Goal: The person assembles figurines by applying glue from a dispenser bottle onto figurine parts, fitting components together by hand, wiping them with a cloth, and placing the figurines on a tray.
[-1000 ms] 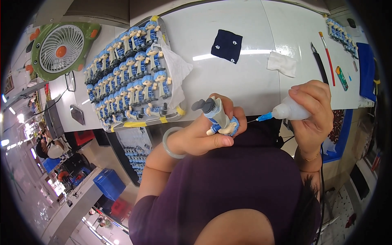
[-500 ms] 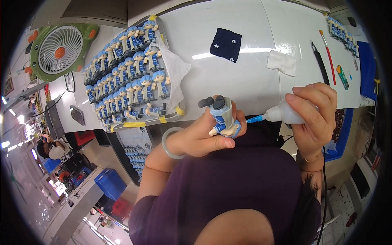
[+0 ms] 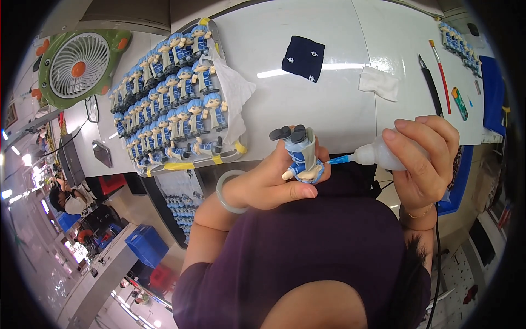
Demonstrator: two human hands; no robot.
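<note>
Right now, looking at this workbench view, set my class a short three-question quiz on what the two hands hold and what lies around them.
1. True or false: the left hand holds a blue toy figure.
2. The right hand holds: A) a paintbrush, B) a squeeze bottle with a blue needle tip, C) a lighter.
3. Where is the tray of figures relative to the dark blue cloth?

Key: 1 true. 2 B. 3 To the cloth's left, on the white table.
</note>
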